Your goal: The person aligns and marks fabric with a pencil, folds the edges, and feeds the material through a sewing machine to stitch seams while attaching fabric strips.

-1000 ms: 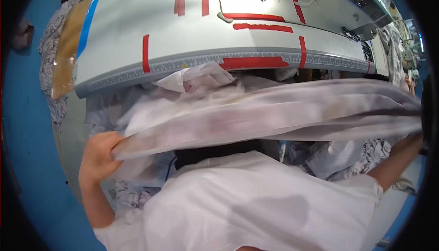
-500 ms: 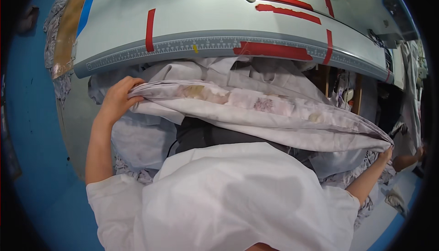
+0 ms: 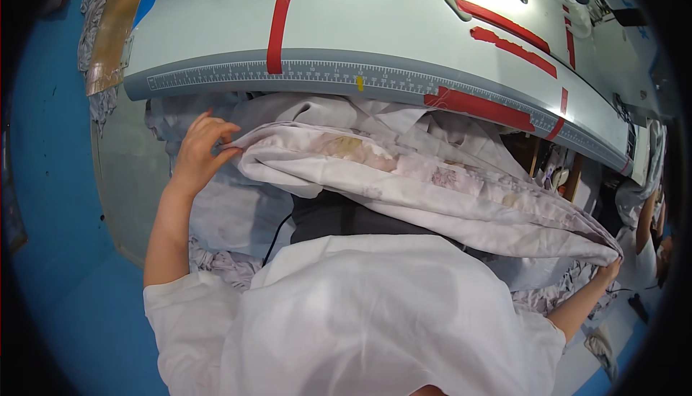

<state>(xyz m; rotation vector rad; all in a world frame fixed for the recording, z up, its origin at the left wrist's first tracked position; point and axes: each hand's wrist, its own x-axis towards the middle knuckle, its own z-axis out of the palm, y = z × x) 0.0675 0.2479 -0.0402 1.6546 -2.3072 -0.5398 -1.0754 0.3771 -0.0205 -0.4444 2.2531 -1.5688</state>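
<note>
A long piece of pale, floral-printed fabric (image 3: 425,198), folded lengthwise, stretches across my lap below the table edge. Faded yellow and mauve flowers show along its upper layer. My left hand (image 3: 198,154) pinches one end loosely between thumb and fingers, with the other fingers raised off the cloth. At the far right my right hand (image 3: 611,270) grips the gathered opposite end, its fingers partly hidden. Between the two hands the fabric sags slightly and its layers bulge apart.
In front is a white sewing table (image 3: 209,21) with a grey ruler edge (image 3: 317,72) and red tape strips (image 3: 278,36). More white cloth (image 3: 310,111) hangs beneath it. Crumpled fabric (image 3: 223,266) lies by my left side. Another person's arm (image 3: 645,223) shows at the far right.
My left fingers have loosened and spread from a full grip on the fabric's end. The cloth has slackened there. The view has shifted, so the table appears farther right.
</note>
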